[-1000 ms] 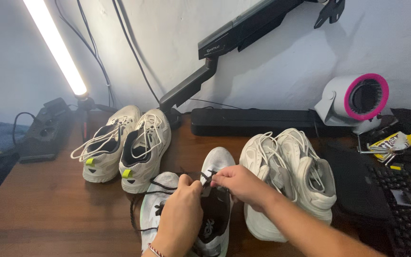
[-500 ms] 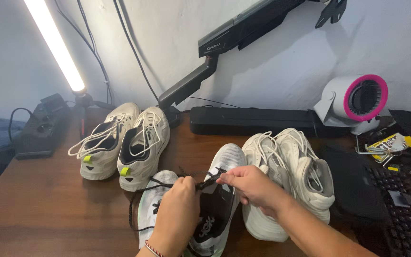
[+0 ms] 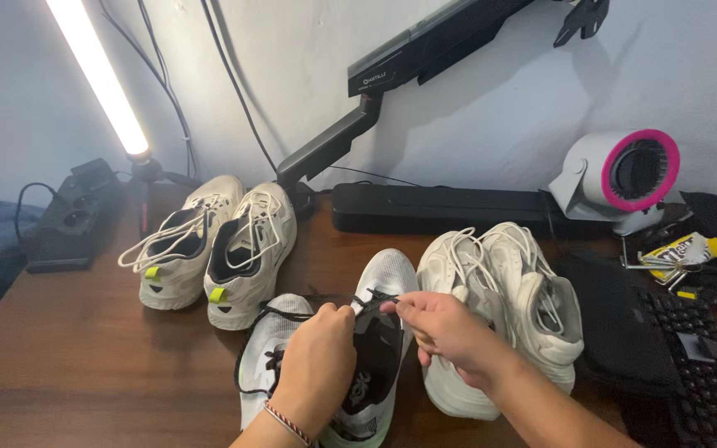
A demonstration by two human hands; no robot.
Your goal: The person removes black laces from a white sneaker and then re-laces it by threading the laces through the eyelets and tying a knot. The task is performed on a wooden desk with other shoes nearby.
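Head view, wooden desk (image 3: 68, 357). Both hands work over the near-centre shoe (image 3: 385, 286), a white trainer with a dark inside, toe pointing far and slightly right, heel toward the person; its long axis runs near to far. The left hand (image 3: 319, 365) lies over the shoe's left side, fingers pinched shut on the black lace (image 3: 368, 300). The right hand (image 3: 446, 328) comes in from the right, thumb and forefinger closed on the same lace just right of the left hand's pinch. The two pinch points are almost touching, right above the throat of the shoe, so the lace lies between the fingertips and just far of both hands; neither hand is clearly nearer. A second shoe of this pair (image 3: 265, 348) lies just left, partly under the left wrist, with a black lace loop trailing onto the desk. Far left stands a pair of white trainers with yellow heel tabs (image 3: 213, 249); right of centre a chunky white pair (image 3: 504, 299), touching the right forearm. Further right: a keyboard (image 3: 699, 365), a white-and-pink fan (image 3: 624, 178). A monitor arm (image 3: 350, 133) and a tube light (image 3: 97, 79) stand at the far edge. Hidden: the eyelets under the hands, the heel of the worked shoe (cut by the frame edge), and whether the lace is knotted; cannot tell.
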